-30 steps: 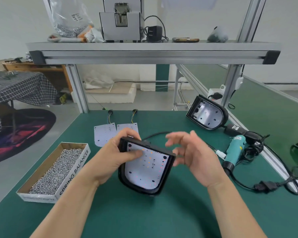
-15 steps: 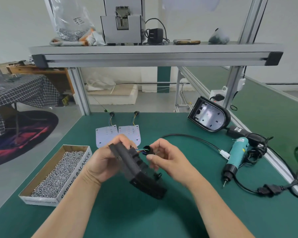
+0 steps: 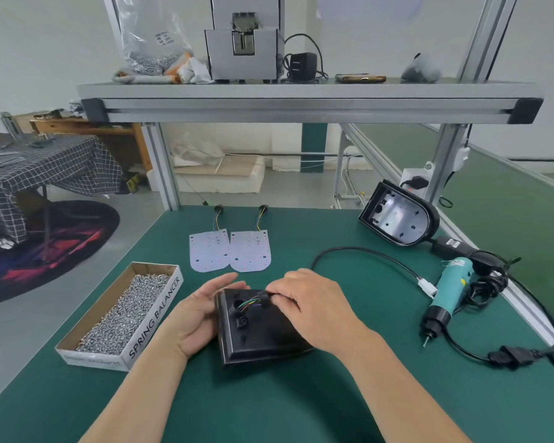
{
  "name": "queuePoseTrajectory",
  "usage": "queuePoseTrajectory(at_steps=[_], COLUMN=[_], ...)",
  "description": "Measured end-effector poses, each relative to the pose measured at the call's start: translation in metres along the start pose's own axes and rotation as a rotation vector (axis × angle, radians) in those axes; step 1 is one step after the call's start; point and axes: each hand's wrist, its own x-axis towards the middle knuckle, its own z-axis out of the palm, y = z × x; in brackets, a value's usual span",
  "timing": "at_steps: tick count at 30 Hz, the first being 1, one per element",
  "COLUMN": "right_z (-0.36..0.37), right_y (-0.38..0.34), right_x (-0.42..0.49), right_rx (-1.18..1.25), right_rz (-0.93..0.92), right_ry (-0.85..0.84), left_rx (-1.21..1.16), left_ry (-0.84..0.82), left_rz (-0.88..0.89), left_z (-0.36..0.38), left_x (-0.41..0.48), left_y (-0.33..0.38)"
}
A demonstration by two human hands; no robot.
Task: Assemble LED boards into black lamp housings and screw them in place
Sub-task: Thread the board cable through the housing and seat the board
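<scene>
A black lamp housing (image 3: 256, 340) lies back side up on the green table in front of me. Coloured wires (image 3: 248, 304) come out of a hole in its back, ending in a black grommet. My right hand (image 3: 311, 302) pinches that grommet over the housing. My left hand (image 3: 195, 311) holds the housing's left edge, palm up, with its fingers under and beside it. Two white LED boards (image 3: 209, 251) (image 3: 250, 251) with wire tails lie flat farther back. A second, empty black housing (image 3: 400, 219) leans open at the far right.
A cardboard box of screws (image 3: 122, 311) stands to the left. A teal electric screwdriver (image 3: 445, 292) with black cables and a plug lies on the right. An aluminium shelf frame (image 3: 301, 103) spans overhead, its posts standing at the table's far edge.
The housing was turned from LED side up to back side up and lowered towards the table. My right hand took hold of the wire grommet and keeps it over the housing's back.
</scene>
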Motion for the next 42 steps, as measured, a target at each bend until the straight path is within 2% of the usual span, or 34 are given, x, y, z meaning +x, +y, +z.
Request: queuePoseTrajectory(at_steps=[3, 4, 5, 8, 10, 14, 16, 18, 20, 23, 26, 29, 33, 37, 40, 42], right_z=[0.002, 0.003, 0.003, 0.000, -0.004, -0.009, -0.013, -0.015, -0.017, -0.018, -0.021, -0.027, -0.047, -0.052, -0.045, -0.048], right_y=[-0.004, -0.006, -0.009, -0.017, -0.022, -0.030, -0.033, -0.036, -0.039, -0.041, -0.040, -0.037, -0.027, -0.038, -0.038, -0.030], right_x=[0.002, 0.003, 0.004, 0.010, 0.015, 0.024, 0.027, 0.029, 0.029, 0.025, 0.020, 0.018, 0.019, 0.017, 0.021, 0.025], right_rx=[-0.097, -0.137, -0.160, -0.181, -0.227, -0.332, -0.351, -0.356, -0.351, -0.319, -0.282, -0.252, -0.186, -0.276, -0.266, -0.165], right_rz=[0.005, -0.003, -0.012, -0.036, -0.049, -0.133, -0.164, -0.187, -0.196, -0.182, -0.177, -0.101, -0.020, 0.017, 0.179, 0.270], right_ry=[-0.048, -0.061, -0.061, -0.020, -0.060, -0.144, -0.125, -0.082, -0.056, -0.023, 0.055, 0.071, 0.069, -0.037, -0.071, -0.057], left_rx=[0.321, 0.498, 0.706, 1.263, 1.389, 1.358, 1.345, 1.430, 1.463, 1.457, 1.338, 1.115, 0.890, 1.002, 1.063, 1.044], left_ry=[0.206, 0.194, 0.101, -0.270, -0.291, -0.114, -0.071, -0.025, 0.010, 0.027, -0.004, -0.019, 0.093, 0.052, 0.091, 0.106], left_rz=[0.273, 0.394, 0.474, 0.492, 0.548, 0.542, 0.605, 0.683, 0.626, 0.421, 0.378, 0.383, 0.466, 0.493, 0.537, 0.574], left_z=[0.008, 0.012, 0.016, 0.035, 0.046, 0.048, 0.044, 0.041, 0.035, 0.027, 0.024, 0.036, 0.060, 0.085, 0.102, 0.106], left_x=[-0.015, -0.023, -0.033, -0.053, -0.055, -0.049, -0.044, -0.040, -0.038, -0.040, -0.044, -0.048, -0.046, -0.037, -0.035, -0.037], left_y=[0.009, 0.012, 0.013, 0.006, -0.001, -0.002, -0.006, -0.012, -0.016, -0.025, -0.025, -0.016, -0.007, 0.003, 0.003, 0.005])
